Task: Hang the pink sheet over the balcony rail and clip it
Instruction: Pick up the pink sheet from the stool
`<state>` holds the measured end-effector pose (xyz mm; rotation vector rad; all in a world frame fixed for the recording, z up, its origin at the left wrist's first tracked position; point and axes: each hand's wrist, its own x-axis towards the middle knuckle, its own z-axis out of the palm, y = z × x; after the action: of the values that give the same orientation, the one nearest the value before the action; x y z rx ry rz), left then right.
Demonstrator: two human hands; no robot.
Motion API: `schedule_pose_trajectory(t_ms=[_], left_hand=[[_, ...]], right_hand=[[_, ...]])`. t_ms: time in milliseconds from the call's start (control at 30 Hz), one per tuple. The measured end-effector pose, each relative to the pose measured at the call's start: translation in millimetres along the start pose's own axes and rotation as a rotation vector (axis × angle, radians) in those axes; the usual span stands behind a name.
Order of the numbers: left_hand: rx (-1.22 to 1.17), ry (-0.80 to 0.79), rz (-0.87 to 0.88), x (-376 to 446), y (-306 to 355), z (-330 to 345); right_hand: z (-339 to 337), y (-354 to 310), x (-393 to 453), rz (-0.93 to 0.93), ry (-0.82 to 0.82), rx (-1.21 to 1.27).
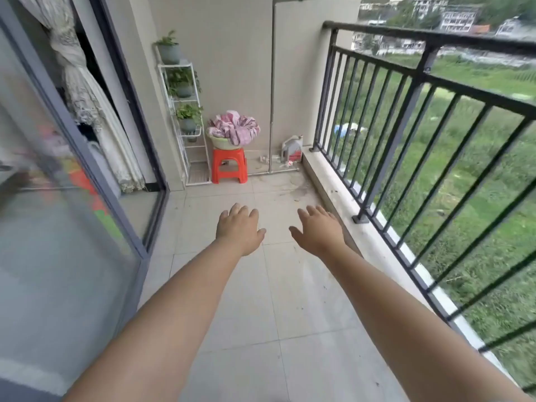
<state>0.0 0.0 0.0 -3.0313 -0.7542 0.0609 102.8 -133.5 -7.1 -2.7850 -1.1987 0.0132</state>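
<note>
Pink sheet point(234, 127) is seen bundled in a pale basin point(223, 142) set on a red stool point(229, 169) at the far end of the balcony, beside a white plant rack point(185, 120) and well apart from both hands. Both bare arms are stretched forward over the tiled floor point(261, 300), palms turned down. The left hand point(239, 227) and right hand point(319, 229) are held open with fingers loosely spread, nothing being grasped, while the dark balcony rail point(429, 39) is left bare on the right.

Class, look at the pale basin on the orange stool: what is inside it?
The bunched pink sheet fills the basin and spills over its rim. Anything beneath the sheet is hidden.
</note>
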Motion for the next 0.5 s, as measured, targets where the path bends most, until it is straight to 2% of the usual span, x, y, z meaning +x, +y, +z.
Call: schedule_pose_trajectory(t_ms=[267, 500], left_hand=[[-0.041, -0.081, -0.064, 196, -55, 4], [-0.027, -0.045, -0.14, 396, -165, -1]], right_hand=[[18, 3, 211, -0.057, -0.102, 0.021], [25, -25, 450, -0.098, -0.048, -0.007]])
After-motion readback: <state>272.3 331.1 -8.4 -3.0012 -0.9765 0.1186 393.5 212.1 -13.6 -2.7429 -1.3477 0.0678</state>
